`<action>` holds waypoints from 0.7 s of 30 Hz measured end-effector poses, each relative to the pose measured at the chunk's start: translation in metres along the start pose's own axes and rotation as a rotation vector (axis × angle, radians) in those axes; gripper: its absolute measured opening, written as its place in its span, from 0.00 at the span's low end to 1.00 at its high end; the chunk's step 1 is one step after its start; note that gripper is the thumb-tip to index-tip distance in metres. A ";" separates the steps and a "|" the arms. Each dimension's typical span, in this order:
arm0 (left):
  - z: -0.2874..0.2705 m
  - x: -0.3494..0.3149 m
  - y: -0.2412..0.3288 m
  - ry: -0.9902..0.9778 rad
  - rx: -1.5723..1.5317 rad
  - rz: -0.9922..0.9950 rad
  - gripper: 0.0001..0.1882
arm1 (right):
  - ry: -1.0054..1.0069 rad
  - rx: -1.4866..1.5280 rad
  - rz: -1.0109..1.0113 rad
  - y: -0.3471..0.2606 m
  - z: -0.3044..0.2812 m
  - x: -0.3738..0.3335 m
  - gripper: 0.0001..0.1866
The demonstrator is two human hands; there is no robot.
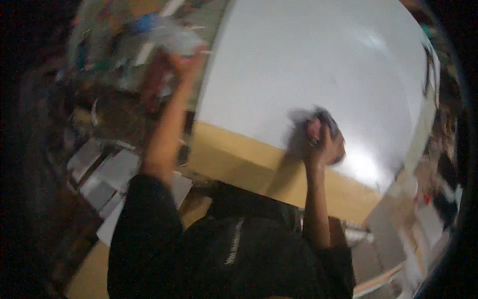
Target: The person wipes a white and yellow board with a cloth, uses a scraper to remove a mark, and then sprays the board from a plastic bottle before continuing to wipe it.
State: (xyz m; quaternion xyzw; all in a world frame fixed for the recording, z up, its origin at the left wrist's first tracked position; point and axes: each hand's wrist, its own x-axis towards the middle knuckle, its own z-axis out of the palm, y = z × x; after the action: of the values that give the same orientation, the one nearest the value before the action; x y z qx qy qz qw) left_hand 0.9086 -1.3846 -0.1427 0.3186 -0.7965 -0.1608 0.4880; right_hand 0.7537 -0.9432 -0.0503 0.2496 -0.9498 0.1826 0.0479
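Observation:
At the upper left, my left hand (pixel 185 64) is closed round a clear plastic bottle (pixel 175 39) with a blue cap, tilted so the cap points left. Motion blurs both of them beside the left edge of a large board (pixel 298 60). The board's top is white and glossy, and its near side is yellow-tan. Over its near part, my right hand (pixel 326 149) grips a bunched dark cloth (pixel 323 118) with a pinkish patch. The cloth seems to rest on the white surface, though blur hides the exact contact. A shadow falls to the left of this hand.
Flat white and grey pieces (pixel 107 177) lie low on the left, near cluttered dark shapes. Beyond the board's right edge runs a pale strip (pixel 420 134), with blurred mixed items past it. Grey panels (pixel 383 246) stand at the lower right.

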 end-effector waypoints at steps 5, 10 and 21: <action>0.004 0.021 0.041 -0.168 -0.137 -0.116 0.52 | 0.043 -0.040 -0.125 -0.014 -0.011 -0.016 0.44; 0.019 0.004 0.037 -0.113 -0.314 -0.225 0.56 | 0.141 -0.038 -0.173 -0.010 -0.001 -0.020 0.48; -0.134 0.009 -0.124 0.145 0.069 -0.440 0.34 | 0.225 -0.253 0.083 -0.046 0.018 -0.102 0.37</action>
State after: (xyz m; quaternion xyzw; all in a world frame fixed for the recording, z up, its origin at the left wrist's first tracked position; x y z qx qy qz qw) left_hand 1.0672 -1.4752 -0.1437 0.5118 -0.6758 -0.2127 0.4860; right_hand 0.8653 -0.9405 -0.0703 0.1799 -0.9633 0.0903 0.1774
